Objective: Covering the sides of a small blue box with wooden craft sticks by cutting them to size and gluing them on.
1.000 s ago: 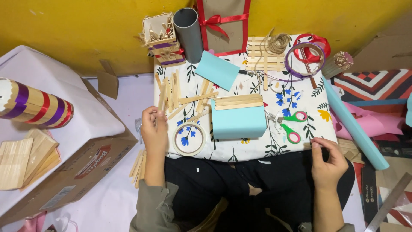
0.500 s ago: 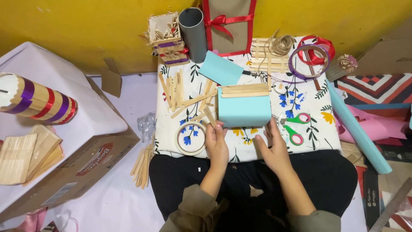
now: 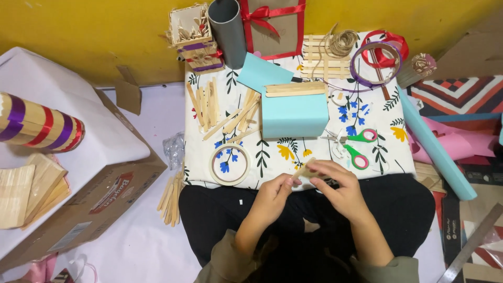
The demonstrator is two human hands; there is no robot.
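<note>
**Holding a craft stick at the near edge of the desk**

Looking down from the head view, my left hand (image 3: 275, 196) and right hand (image 3: 335, 188) meet, fingers pinched on a pale wooden stick (image 3: 305, 169) over the desk's (image 3: 293, 157) near edge. Just left lies a tape ring (image 3: 229, 164); just right, green-and-pink scissors (image 3: 356, 147). Farther off sits a light blue box (image 3: 294, 114), with loose sticks (image 3: 220, 110) to its left.

Bright, even overhead light; soft short shadows. Sharp focus centre, slight blur on the hands; mild wide-angle bending at edges.
</note>
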